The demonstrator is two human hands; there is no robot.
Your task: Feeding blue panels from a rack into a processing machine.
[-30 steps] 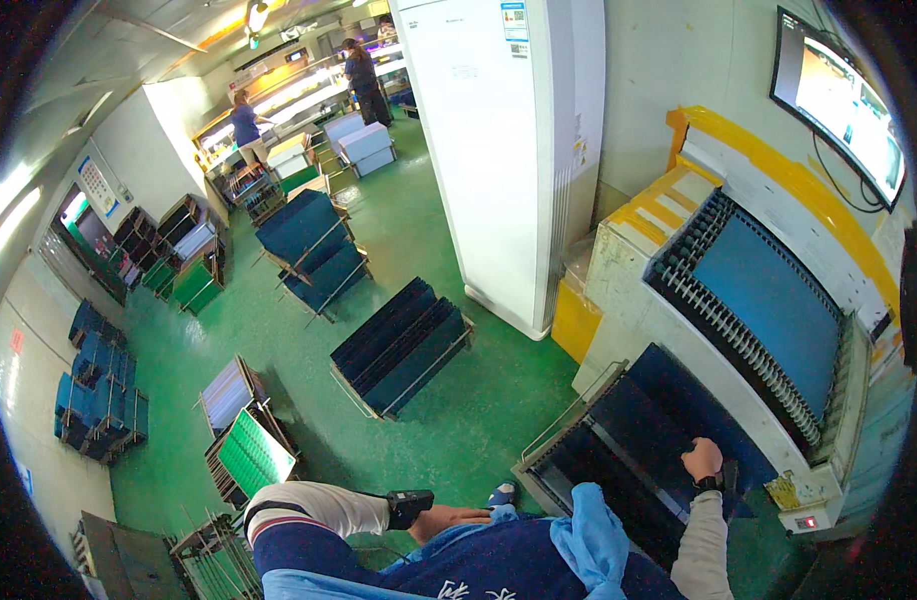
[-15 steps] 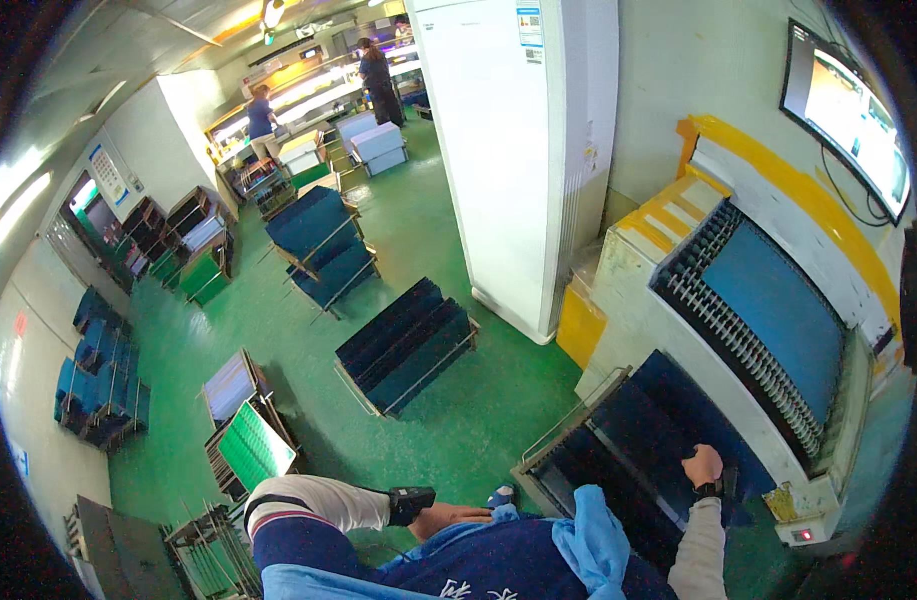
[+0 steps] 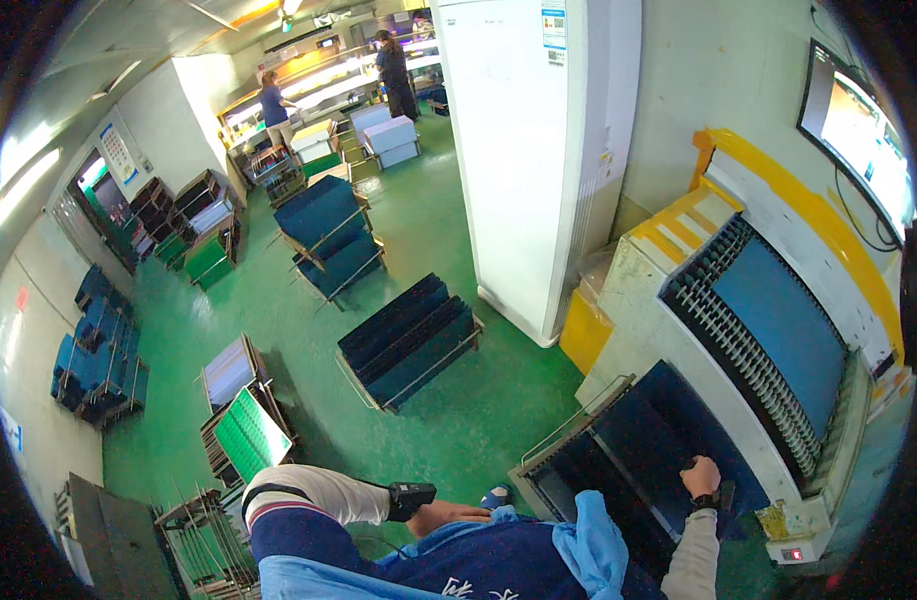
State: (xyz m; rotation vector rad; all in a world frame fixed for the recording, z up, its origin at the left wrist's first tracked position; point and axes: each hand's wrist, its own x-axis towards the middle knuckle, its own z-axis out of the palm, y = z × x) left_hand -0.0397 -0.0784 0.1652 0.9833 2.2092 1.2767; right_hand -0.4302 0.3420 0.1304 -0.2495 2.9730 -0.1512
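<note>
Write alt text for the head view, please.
A person's right hand touches dark blue panels beside a machine with rollers; the left hand is near blue clothing. More racked panels stand across the green floor.

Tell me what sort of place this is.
Probably a factory workshop: there's a roller-lined machine, racks of dark blue panels on the green floor, and people near a brightly lit counter in the background.

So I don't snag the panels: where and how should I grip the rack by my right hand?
Probably by the bare metal rail along the rack's left side, coming from the green floor: it runs outside the dark panels, while the machine crowds the right side.
</note>
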